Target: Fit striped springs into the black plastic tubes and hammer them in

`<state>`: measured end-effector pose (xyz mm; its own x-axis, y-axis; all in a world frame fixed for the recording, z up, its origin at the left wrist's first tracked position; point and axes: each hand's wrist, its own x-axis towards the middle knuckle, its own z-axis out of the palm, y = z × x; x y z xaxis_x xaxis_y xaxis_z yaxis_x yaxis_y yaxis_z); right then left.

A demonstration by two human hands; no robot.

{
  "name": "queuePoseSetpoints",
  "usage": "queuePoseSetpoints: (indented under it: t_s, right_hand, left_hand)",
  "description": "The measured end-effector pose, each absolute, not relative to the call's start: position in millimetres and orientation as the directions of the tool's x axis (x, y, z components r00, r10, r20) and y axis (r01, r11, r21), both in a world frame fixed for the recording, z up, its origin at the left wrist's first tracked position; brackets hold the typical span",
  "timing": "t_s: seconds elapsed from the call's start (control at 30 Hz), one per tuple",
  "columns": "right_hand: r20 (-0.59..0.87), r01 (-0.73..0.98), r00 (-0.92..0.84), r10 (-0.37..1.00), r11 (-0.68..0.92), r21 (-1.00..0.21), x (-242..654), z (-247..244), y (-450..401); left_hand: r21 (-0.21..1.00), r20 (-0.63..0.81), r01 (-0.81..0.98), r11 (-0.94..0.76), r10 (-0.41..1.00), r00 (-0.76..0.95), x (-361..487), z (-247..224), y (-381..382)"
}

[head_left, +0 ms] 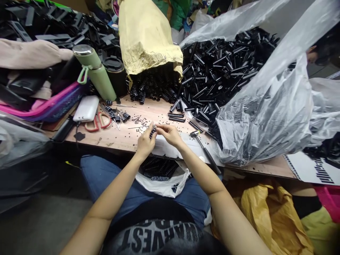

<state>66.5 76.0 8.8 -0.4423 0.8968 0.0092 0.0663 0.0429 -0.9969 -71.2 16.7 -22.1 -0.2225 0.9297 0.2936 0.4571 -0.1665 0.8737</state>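
My left hand (145, 143) is closed around a short black ribbed piece with pale dots (152, 132), held just above the front part of the bench. The fingertips of my right hand (170, 134) are pinched together at the upper end of that piece; anything tiny between them is hidden. A thin metal rod (136, 127) extends leftward from beside my left fingers. Small dark bits (138, 120) lie scattered on the wood behind my hands. Two black tubes (176, 119) rest beyond my right hand. On my lap, a white plastic bag (168, 189) contains similar ribbed pieces.
A yellow bag (148, 39) spills ribbed pieces at the back. Right of it, a clear plastic bag (271, 120) holds many black tubes. A hammer (205, 150) lies near the front edge. Red-handled scissors (102, 120), a white box (86, 108) and a green flask (98, 74) are leftward.
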Motion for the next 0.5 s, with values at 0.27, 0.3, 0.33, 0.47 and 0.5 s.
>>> queuePoseSetpoints:
  t_s: [0.27, 0.3, 0.33, 0.47, 0.5]
  right_hand:
    - [0.107, 0.760, -0.392, 0.914, 0.388, -0.522, 33.5, 19.6, 195.5]
    - [0.087, 0.803, -0.397, 0.914, 0.391, -0.450, 25.5, 19.1, 210.7]
    - [0.077, 0.825, -0.391, 0.917, 0.386, -0.413, 17.8, 18.0, 223.0]
    - [0.079, 0.852, -0.347, 0.934, 0.350, -0.389, -2.4, 9.5, 244.0]
    - [0.079, 0.851, -0.349, 0.934, 0.352, -0.390, -3.4, 7.1, 243.6]
  left_hand:
    - [0.959, 0.232, 0.224, -0.172, 0.931, -0.282, -56.3, -44.8, 29.1]
    - [0.965, 0.211, 0.215, -0.149, 0.928, -0.307, -54.8, -45.8, 28.0]
    - [0.972, 0.189, 0.198, -0.128, 0.925, -0.331, -53.9, -46.2, 27.0]
    - [0.998, 0.062, 0.051, -0.046, 0.922, -0.382, -58.1, -42.2, 25.1]
    - [1.000, 0.007, -0.011, -0.013, 0.923, -0.384, -61.3, -40.1, 24.9]
